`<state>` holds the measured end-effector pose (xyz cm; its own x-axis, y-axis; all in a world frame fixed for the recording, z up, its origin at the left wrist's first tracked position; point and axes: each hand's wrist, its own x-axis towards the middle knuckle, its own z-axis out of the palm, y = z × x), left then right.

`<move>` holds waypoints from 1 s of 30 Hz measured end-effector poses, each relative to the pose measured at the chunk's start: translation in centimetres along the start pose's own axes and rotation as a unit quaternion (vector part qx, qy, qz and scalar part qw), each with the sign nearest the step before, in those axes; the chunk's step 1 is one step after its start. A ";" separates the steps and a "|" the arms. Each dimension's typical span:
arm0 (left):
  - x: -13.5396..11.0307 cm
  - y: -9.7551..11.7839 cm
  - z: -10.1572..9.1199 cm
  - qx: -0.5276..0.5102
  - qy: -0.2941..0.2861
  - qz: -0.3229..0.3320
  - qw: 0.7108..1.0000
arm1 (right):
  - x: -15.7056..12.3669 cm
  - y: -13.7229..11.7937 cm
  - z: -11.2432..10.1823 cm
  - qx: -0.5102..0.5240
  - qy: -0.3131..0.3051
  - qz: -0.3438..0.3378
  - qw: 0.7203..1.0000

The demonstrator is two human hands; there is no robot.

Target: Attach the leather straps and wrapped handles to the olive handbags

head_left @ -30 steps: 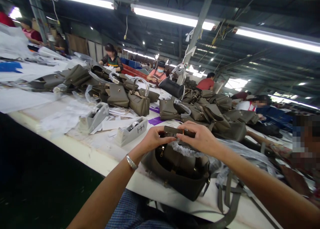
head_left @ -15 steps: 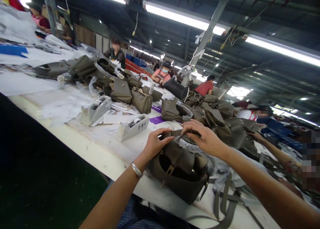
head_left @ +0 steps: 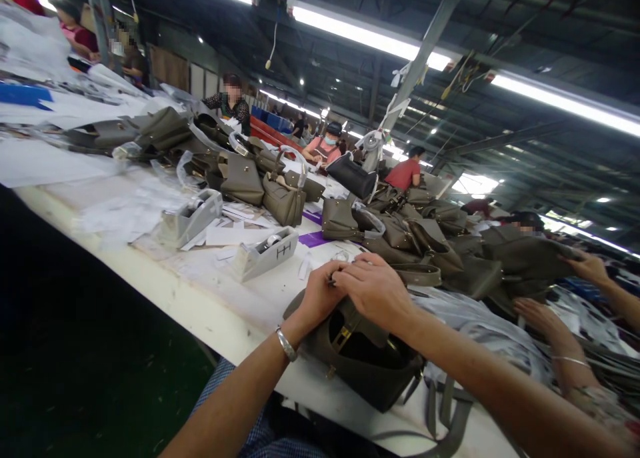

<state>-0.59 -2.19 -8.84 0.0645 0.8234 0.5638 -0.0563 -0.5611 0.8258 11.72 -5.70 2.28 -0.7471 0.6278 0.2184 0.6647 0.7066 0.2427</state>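
An olive-brown handbag (head_left: 357,378) stands open on the table in front of me, its flap raised and a gold clasp plate showing. Above its far edge my left hand (head_left: 323,295) and my right hand (head_left: 375,291) meet, fingers closed together on the bag's strap. Only a small dark bit shows between the fingertips; the rest of the grip is hidden behind the fingers. A strap loop (head_left: 425,275) sticks out to the right, beyond my right hand. Loose straps (head_left: 450,411) lie at the bag's right side.
Two grey tape dispensers (head_left: 265,253) stand left of the bag on the white table (head_left: 200,291). More olive bags (head_left: 240,178) are heaped along the far side. At right, a co-worker's hands (head_left: 543,318) handle another bag, near clear plastic wrap (head_left: 490,325). Other people work farther back.
My hands, apart on the strap before, have come together, the right one moving left and covering part of the left. The co-worker at right has lifted a bag.
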 end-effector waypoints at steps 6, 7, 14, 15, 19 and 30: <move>0.0 0.2 -0.9 -0.060 -0.012 -0.037 0.997 | -1.1 2.3 -0.2 0.166 0.040 0.160 0.972; 0.0 0.2 -1.0 -0.062 -0.012 -0.041 0.997 | -1.3 2.7 -0.3 0.191 0.035 0.183 0.964; -0.6 0.1 -0.8 -0.090 0.008 -0.073 0.993 | -1.3 1.9 -0.7 0.218 0.007 0.269 0.938; -0.6 -0.1 -0.8 -0.097 0.015 -0.076 0.992 | -1.1 1.6 -0.8 0.204 0.015 0.274 0.940; -0.8 -0.5 -0.9 -0.108 0.035 -0.083 0.990 | -0.4 0.9 -1.0 0.155 0.031 0.268 0.950; -1.8 0.3 -0.5 -0.076 0.008 -0.062 0.995 | 0.3 2.9 -1.1 0.246 -0.104 0.202 0.942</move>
<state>-1.26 -3.80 -9.62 0.0636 0.8876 0.4563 -0.1999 -0.4366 0.8772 13.44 -3.76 4.10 -0.4507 0.8927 -0.0035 0.8521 0.4291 -0.2997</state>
